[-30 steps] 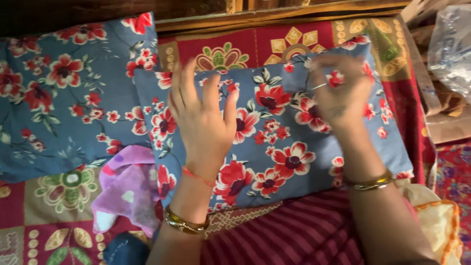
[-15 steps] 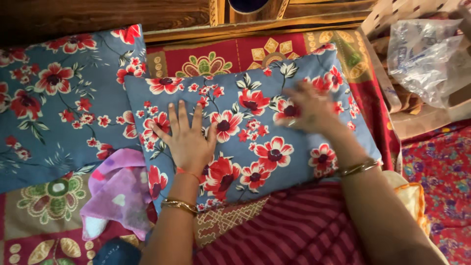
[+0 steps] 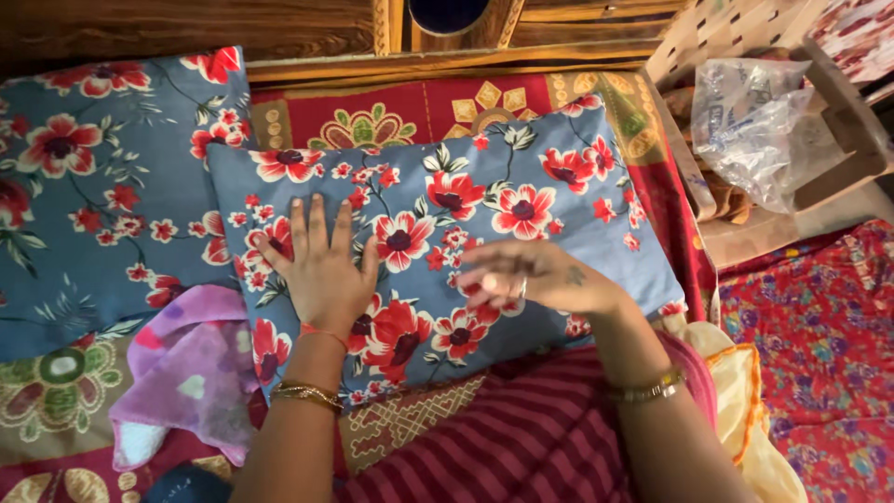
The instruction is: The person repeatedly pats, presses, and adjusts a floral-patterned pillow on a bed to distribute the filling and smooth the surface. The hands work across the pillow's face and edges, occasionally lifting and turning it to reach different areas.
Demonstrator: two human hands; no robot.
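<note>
My left hand (image 3: 321, 270) lies flat, palm down, on the small pillow (image 3: 438, 233), its fingers (image 3: 312, 219) spread and straight, gripping nothing. My right hand (image 3: 540, 277) sits over the pillow's near right part, fingers (image 3: 484, 270) loosely extended toward the left and holding nothing; it is blurred, so I cannot tell whether it presses the cloth or hovers just above it.

I count two pillows. The one under my hands is blue-grey with red and white flowers and dark leaves, rectangular, plump, lying a little askew on the bed with its far right corner raised toward the headboard. The second pillow (image 3: 84, 196), in the same print and larger, lies to the left, its edge touching or slightly under the small one.

I count two bangles, one on each wrist: a gold one on the left (image 3: 305, 395) with a thin red thread (image 3: 323, 333) above it, and a gold one on the right (image 3: 652, 389).

One pink-and-lilac cloth (image 3: 186, 373) lies crumpled just beside the small pillow's near left corner. Beneath everything is a red patterned bedsheet (image 3: 447, 102) with gold and green motifs. A wooden headboard (image 3: 186, 28) runs along the far side. To the right, one clear plastic bag (image 3: 754, 130) rests on a wooden piece.
</note>
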